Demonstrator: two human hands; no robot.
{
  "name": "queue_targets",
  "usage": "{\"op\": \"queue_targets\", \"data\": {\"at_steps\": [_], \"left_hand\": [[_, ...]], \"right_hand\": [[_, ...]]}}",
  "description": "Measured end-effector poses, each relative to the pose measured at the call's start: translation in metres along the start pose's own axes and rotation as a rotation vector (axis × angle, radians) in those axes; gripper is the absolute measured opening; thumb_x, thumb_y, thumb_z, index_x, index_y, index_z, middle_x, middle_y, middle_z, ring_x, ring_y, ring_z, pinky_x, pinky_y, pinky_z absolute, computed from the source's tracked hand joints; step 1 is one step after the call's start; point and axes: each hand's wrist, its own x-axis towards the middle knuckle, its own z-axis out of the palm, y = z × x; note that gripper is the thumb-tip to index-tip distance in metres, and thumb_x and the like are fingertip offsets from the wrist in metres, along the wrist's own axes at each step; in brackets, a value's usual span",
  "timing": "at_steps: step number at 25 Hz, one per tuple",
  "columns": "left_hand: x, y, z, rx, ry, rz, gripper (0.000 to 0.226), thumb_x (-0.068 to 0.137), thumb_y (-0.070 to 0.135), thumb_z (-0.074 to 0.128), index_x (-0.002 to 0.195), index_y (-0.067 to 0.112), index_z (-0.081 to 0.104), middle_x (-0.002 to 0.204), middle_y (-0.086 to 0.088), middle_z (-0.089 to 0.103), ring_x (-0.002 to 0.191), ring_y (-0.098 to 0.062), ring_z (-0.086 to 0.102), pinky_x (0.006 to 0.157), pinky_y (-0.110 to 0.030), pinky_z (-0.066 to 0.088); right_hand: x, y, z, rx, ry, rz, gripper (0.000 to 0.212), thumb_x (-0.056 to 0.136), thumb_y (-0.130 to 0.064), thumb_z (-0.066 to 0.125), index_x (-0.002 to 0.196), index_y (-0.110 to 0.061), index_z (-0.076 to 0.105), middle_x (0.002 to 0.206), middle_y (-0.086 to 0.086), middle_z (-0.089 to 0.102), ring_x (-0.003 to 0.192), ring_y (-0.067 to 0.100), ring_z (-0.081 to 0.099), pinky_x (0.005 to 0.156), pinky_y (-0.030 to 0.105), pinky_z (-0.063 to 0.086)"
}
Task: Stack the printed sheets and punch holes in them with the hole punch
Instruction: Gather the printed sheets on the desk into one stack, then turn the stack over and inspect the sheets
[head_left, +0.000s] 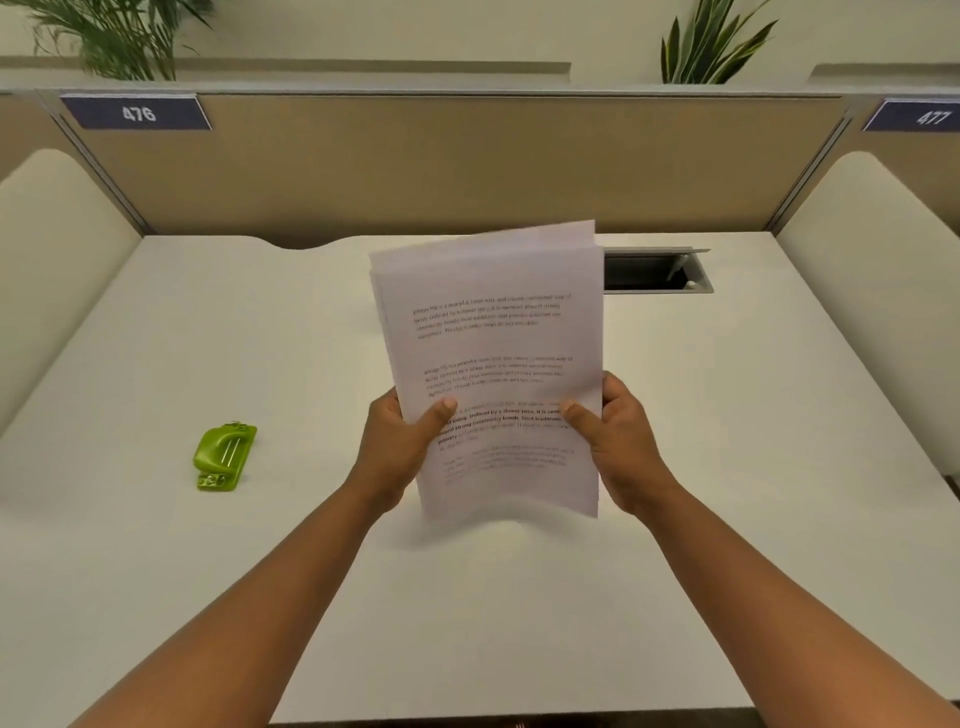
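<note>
Both grips are clenched on the printed sheets (493, 364), left hand (400, 441) and right hand (618, 441) at the side edges, held upright above the surface (727, 415); before the hole punch (224, 456), well apart leftward, is fetched, the offset top edges are best tapped square.

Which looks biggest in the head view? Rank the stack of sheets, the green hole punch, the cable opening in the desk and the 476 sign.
Largest to smallest, as they appear:
1. stack of sheets, though it is held up nearer the camera
2. 476 sign and cable opening: too alike to separate
3. green hole punch
</note>
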Motion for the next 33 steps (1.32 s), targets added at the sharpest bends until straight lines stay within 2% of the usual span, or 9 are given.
{"op": "queue_targets", "data": {"at_steps": [2,5,10,19,22,24,27,30,33], "left_hand": [[0.0,0.012,0.004,0.008,0.03,0.093,0.023,0.085,0.034,0.079,0.108,0.038,0.077,0.111,0.005,0.079,0.099,-0.018,0.076,0.076,-0.028,0.062],[-0.001,0.02,0.007,0.029,0.05,0.163,0.024,0.08,0.037,0.082,0.102,0.045,0.077,0.106,0.008,0.079,0.097,-0.016,0.076,0.075,-0.028,0.063],[-0.007,0.012,0.007,0.031,0.04,0.101,0.031,0.077,0.03,0.084,0.107,0.037,0.077,0.109,0.002,0.079,0.1,-0.021,0.075,0.084,-0.044,0.063],[-0.011,0.018,0.006,-0.043,0.034,0.137,0.028,0.079,0.042,0.081,0.106,0.035,0.079,0.106,-0.001,0.08,0.096,-0.023,0.077,0.075,-0.034,0.062],[-0.017,0.004,0.007,-0.071,0.042,0.071,0.032,0.078,0.045,0.08,0.107,0.033,0.079,0.109,-0.003,0.08,0.101,-0.025,0.076,0.081,-0.039,0.062],[-0.021,-0.001,0.008,-0.074,0.039,0.06,0.035,0.079,0.051,0.078,0.109,0.034,0.078,0.111,-0.004,0.079,0.103,-0.027,0.075,0.084,-0.044,0.063],[-0.021,0.004,0.01,-0.097,0.046,0.084,0.048,0.083,0.071,0.065,0.115,0.036,0.075,0.111,-0.001,0.078,0.103,-0.025,0.075,0.079,-0.04,0.062],[-0.019,0.009,0.009,-0.144,0.055,0.118,0.055,0.088,0.081,0.045,0.118,0.044,0.071,0.111,0.009,0.076,0.102,-0.014,0.073,0.078,-0.031,0.06],[-0.024,-0.002,0.009,-0.122,0.042,0.115,0.058,0.088,0.084,0.037,0.121,0.048,0.068,0.114,0.013,0.076,0.105,-0.009,0.072,0.078,-0.025,0.059]], "right_hand": [[-0.001,-0.01,0.004,-0.039,-0.008,-0.085,0.026,0.092,-0.018,0.065,0.111,-0.036,0.068,0.112,-0.003,0.075,0.102,0.022,0.073,0.08,0.036,0.063],[-0.001,-0.013,0.006,-0.074,-0.024,-0.13,0.033,0.086,-0.016,0.069,0.103,-0.044,0.071,0.109,-0.004,0.076,0.101,0.02,0.072,0.081,0.035,0.063],[-0.009,-0.004,0.004,-0.084,-0.084,-0.108,0.038,0.088,-0.002,0.069,0.099,-0.038,0.079,0.105,-0.004,0.079,0.098,0.016,0.074,0.082,0.029,0.061],[-0.01,-0.005,0.007,-0.075,-0.092,-0.113,0.026,0.087,-0.011,0.073,0.1,-0.032,0.08,0.104,0.001,0.08,0.094,0.023,0.076,0.075,0.032,0.062],[-0.015,0.006,0.006,-0.084,-0.115,-0.058,0.034,0.09,-0.001,0.071,0.104,-0.032,0.078,0.107,-0.001,0.079,0.101,0.023,0.074,0.082,0.032,0.061],[-0.018,0.011,0.007,-0.097,-0.117,-0.045,0.036,0.092,-0.002,0.069,0.104,-0.035,0.078,0.108,-0.002,0.079,0.101,0.022,0.074,0.083,0.032,0.062],[-0.019,0.009,0.012,-0.104,-0.103,-0.075,0.032,0.091,-0.011,0.069,0.102,-0.04,0.079,0.106,-0.004,0.079,0.097,0.021,0.074,0.078,0.032,0.062],[-0.018,0.005,0.014,-0.093,-0.099,-0.115,0.03,0.09,-0.015,0.069,0.103,-0.041,0.078,0.105,-0.006,0.079,0.095,0.018,0.074,0.075,0.026,0.06],[-0.021,0.014,0.013,-0.124,-0.117,-0.079,0.036,0.09,-0.011,0.069,0.102,-0.044,0.077,0.106,-0.006,0.079,0.099,0.019,0.073,0.079,0.034,0.063]]}}
